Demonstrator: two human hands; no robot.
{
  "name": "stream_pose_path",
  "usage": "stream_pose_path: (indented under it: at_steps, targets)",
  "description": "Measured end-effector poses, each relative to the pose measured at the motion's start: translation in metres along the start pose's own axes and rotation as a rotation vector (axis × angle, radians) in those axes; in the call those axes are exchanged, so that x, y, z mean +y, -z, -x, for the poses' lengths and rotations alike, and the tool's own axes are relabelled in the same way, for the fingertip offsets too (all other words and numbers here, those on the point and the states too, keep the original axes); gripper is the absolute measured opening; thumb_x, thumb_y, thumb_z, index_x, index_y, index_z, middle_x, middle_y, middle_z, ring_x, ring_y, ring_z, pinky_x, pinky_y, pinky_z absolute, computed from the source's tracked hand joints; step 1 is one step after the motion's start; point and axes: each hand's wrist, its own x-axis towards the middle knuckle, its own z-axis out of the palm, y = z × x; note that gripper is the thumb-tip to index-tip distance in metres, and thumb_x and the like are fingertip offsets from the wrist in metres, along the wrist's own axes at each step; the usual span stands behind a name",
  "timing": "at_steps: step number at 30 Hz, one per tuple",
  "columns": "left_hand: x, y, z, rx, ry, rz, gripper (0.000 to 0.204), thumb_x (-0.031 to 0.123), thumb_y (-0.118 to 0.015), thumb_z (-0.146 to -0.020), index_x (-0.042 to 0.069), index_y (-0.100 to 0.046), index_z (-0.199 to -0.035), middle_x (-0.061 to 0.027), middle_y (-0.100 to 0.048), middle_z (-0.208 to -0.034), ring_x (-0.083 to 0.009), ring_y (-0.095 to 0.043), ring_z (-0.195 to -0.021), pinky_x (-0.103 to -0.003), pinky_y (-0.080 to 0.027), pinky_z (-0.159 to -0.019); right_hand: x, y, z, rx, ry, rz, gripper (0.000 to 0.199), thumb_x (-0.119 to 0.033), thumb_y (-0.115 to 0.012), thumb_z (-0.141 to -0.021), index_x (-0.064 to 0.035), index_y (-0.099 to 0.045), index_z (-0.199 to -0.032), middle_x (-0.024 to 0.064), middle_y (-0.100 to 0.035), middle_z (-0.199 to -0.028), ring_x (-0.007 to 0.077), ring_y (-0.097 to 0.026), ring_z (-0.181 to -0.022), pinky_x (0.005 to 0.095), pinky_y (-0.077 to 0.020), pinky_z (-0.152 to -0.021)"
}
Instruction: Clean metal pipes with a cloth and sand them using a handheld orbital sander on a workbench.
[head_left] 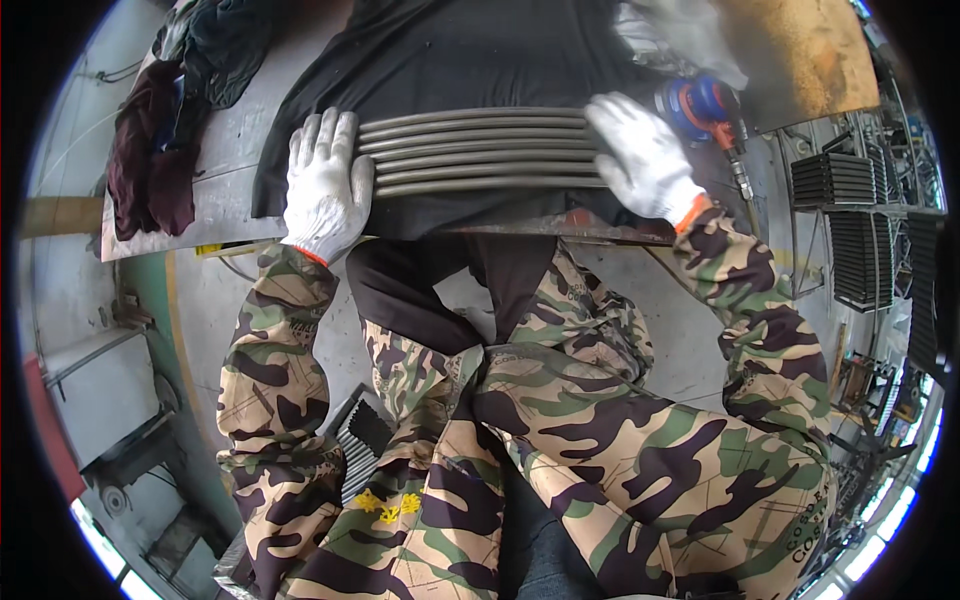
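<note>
On the black cloth (450, 60) over the metal workbench (225, 150), five grey metal rods (475, 152) are laid side by side, touching. Their left ends are pressed by the flat, open left hand (325, 185); their right ends are covered by the loosely curled right hand (640, 155), nothing gripped. One orange-and-blue power tool (703, 105) is seen just beyond, and dark rags (150, 150) are heaped left.

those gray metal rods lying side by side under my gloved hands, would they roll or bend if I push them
The metal rods look round and smooth, so they would probably roll across the dark cloth if pushed sideways. They look stiff enough to keep their shape. The left hand and right hand, one at each end, likely keep them bunched.
</note>
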Motion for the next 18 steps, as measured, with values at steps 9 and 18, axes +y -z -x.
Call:
stream_pose_path:
  at_steps: [9,18]
  targets:
    - [-0.004,-0.009,0.001,0.053,-0.052,0.016,0.053,0.018,-0.059,-0.1,-0.006,-0.055,-0.147,-0.0319,-0.054,-0.152,-0.0511,-0.045,-0.145,-0.058,-0.028,-0.126,-0.135,-0.03,-0.071,0.199,0.12,-0.097,0.062,-0.036,-0.072,-0.084,0.006,-0.063,-0.128,0.0213,-0.061,-0.133,0.038,-0.053,-0.129,0.051,-0.0428,-0.107]
    - [-0.003,-0.017,-0.001,0.041,-0.055,0.077,0.052,0.012,-0.053,-0.101,-0.003,-0.052,-0.151,-0.0296,-0.052,-0.154,-0.0517,-0.044,-0.144,-0.058,-0.031,-0.125,-0.126,-0.042,-0.088,0.168,0.221,-0.119,0.054,-0.04,-0.067,-0.086,0.0021,-0.066,-0.12,0.0163,-0.063,-0.126,0.0325,-0.055,-0.117,0.0474,-0.0439,-0.101]
